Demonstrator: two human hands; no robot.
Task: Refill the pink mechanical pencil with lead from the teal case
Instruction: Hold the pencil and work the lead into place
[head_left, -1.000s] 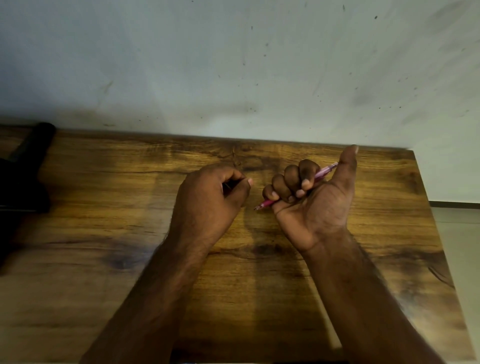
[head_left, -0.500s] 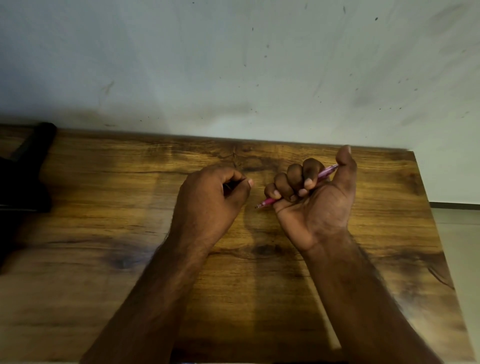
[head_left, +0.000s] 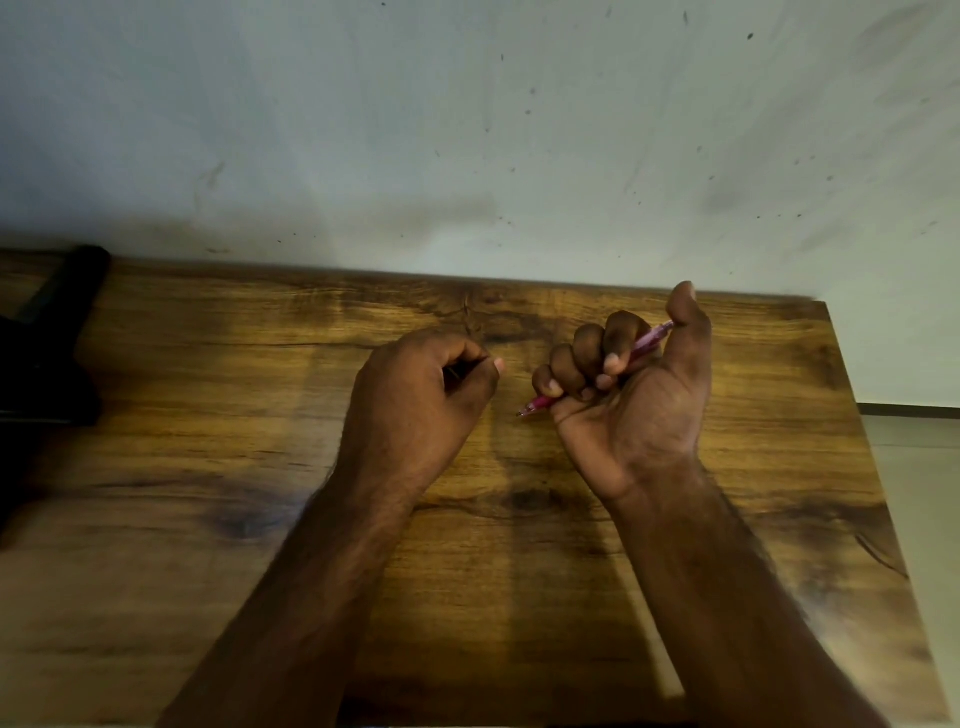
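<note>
I keep the pink pencil (head_left: 597, 374) fisted in my right hand (head_left: 628, 395), 4 fingers curled round it, thumb raised to click. Just left of it, my left hand (head_left: 415, 400) pinches something dark, too hidden to name. Teal case unseen.

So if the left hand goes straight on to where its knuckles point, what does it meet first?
Probably the tip of the pink pencil held in the right hand. The left hand faces it across a small gap of bare table, though depth is unclear.
</note>
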